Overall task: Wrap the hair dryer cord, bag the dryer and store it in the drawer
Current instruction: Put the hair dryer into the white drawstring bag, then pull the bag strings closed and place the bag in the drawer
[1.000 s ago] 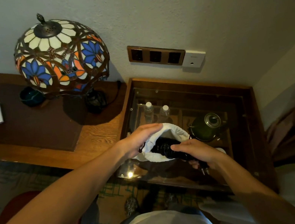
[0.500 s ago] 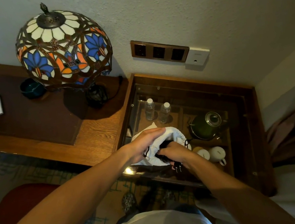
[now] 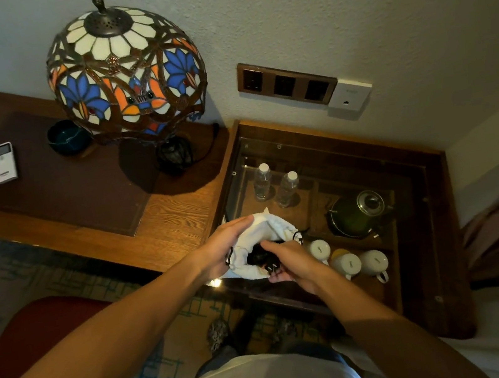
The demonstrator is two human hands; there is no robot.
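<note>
A white drawstring bag (image 3: 270, 230) lies on the glass top of the side table (image 3: 431, 257), its mouth facing me. My left hand (image 3: 224, 251) grips the bag's left rim and holds the mouth apart. The black hair dryer (image 3: 258, 257) sits mostly inside the bag; only its dark end shows at the opening. My right hand (image 3: 289, 259) is closed on that end, and the black plug (image 3: 272, 269) pokes out under my fingers. The drawer is not identifiable in this view.
Under the glass stand two water bottles (image 3: 275, 184), a green kettle (image 3: 360, 215) and white cups (image 3: 348, 263). Left of the side table, a desk (image 3: 176, 215) carries a stained-glass lamp (image 3: 123, 74), a dark bowl (image 3: 66, 137) and a white remote (image 3: 3, 162). A red chair (image 3: 40, 336) stands below the desk.
My right hand has pushed the dryer deeper into the bag; a second ago much of its black body lay outside. My left hand kept hold of the bag's rim.
</note>
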